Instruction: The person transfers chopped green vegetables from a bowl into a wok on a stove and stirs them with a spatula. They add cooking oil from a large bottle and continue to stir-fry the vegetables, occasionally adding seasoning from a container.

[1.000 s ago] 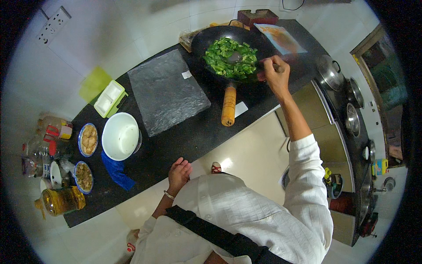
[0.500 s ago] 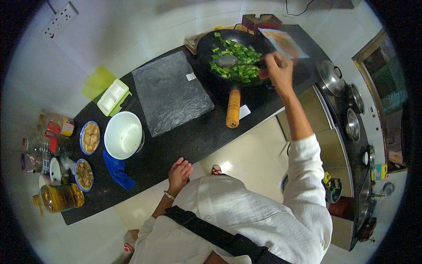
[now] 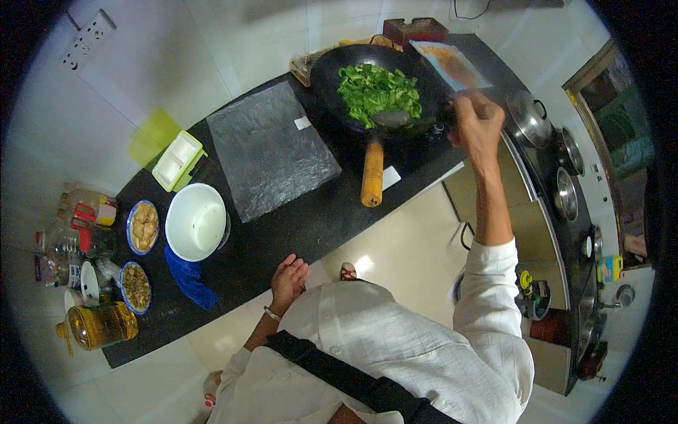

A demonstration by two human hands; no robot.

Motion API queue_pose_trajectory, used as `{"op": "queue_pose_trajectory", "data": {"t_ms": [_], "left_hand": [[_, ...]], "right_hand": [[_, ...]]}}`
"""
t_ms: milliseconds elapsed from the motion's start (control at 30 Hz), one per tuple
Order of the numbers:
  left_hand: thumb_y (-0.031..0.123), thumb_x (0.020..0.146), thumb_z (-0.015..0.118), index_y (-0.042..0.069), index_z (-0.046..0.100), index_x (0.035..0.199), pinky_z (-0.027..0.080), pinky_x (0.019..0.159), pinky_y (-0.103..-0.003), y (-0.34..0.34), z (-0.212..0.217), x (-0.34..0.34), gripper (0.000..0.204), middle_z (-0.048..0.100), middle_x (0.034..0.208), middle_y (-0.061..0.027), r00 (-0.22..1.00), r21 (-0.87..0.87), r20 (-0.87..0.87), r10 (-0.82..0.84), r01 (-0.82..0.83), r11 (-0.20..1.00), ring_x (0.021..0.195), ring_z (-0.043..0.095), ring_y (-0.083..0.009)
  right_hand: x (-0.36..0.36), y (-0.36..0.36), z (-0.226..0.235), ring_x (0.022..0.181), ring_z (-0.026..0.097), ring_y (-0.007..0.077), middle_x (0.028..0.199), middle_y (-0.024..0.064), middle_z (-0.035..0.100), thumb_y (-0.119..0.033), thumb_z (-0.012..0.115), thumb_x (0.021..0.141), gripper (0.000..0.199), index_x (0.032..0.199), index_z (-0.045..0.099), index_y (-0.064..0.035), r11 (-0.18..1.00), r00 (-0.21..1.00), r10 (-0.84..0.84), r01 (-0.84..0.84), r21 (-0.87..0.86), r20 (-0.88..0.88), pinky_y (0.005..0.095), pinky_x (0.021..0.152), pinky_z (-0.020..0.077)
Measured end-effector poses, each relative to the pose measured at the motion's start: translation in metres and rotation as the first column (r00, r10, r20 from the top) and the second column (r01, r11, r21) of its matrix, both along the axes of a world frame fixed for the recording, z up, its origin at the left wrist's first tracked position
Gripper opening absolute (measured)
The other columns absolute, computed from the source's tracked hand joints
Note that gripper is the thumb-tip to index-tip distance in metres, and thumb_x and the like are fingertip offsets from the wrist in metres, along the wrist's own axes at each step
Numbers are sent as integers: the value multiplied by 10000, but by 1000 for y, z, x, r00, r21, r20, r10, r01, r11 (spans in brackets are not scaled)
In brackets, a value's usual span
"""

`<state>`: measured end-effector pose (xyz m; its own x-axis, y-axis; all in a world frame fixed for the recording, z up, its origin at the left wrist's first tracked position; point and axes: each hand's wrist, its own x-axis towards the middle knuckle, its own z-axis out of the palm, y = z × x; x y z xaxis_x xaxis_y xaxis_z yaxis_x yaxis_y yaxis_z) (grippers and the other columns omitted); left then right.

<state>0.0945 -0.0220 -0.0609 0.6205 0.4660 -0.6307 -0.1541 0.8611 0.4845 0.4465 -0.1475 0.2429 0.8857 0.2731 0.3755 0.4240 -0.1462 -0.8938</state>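
Mid-cook: chopped bright-green leafy vegetables [image 3: 378, 90] sit uncharred in the black round wok [image 3: 332, 78] at 12 o'clock, right hand [image 3: 477, 127] fisted on a metal spatula [image 3: 393, 118] stirring, left hand [image 3: 288, 280] loosely spread on the black stone counter edge [image 3: 296, 233].

Right arm stretched forward, right hand [image 3: 477, 127] apparently fisted — left hand [image 3: 288, 279] low, fingers loosely spread

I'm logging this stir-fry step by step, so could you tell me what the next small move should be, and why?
Probably sweep the spatula through the greens again: they lie heaped in the middle of the wok, and the right hand grips the spatula's handle, blade among them. The left hand rests at the counter edge.
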Motion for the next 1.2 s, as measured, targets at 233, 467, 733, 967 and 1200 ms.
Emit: {"op": "queue_pose_trajectory", "data": {"t_ms": [233,467,733,967,1200], "left_hand": [[111,880,479,38,408,1232,470,885,-394,-3,15,8,367,480,1156,-152,999,34,-29,-17,18,999,1051,512,-270],[101,867,496,41,444,1209,447,913,-384,-5,-11,-2,351,511,1156,-135,954,384,111,-280,218,897,1066,518,-265],[154,836,561,70,482,1162,483,837,-357,-14,31,-5,345,554,1062,-121,1000,-12,5,28,-28,1000,968,560,-247],[157,822,574,69,507,1112,504,797,-352,-22,35,-26,310,581,987,-110,970,9,-23,243,-243,970,902,584,-236],[146,855,488,38,429,1181,498,816,-362,1,16,-76,348,569,989,-117,880,203,67,470,-473,857,912,572,-245]], "right_hand": [[22,8,-17,493,566,123,534,79,527,-124,529,801,188,687,540,26,959,974,215,-197,-204,68,279,457,441],[-13,45,-18,829,507,345,839,155,526,18,559,706,140,838,521,-11,631,517,665,-2,-776,539,409,704,419],[-64,95,-51,845,549,339,889,144,572,-141,655,674,221,869,585,-64,373,488,821,-70,-925,295,422,703,466],[-64,107,-63,816,571,320,863,135,588,-125,679,637,240,840,593,-32,312,481,858,-208,-927,181,393,692,465],[-93,96,-24,927,559,322,982,149,594,-79,665,683,290,960,601,-23,300,500,859,-313,-901,112,372,780,454]]}}
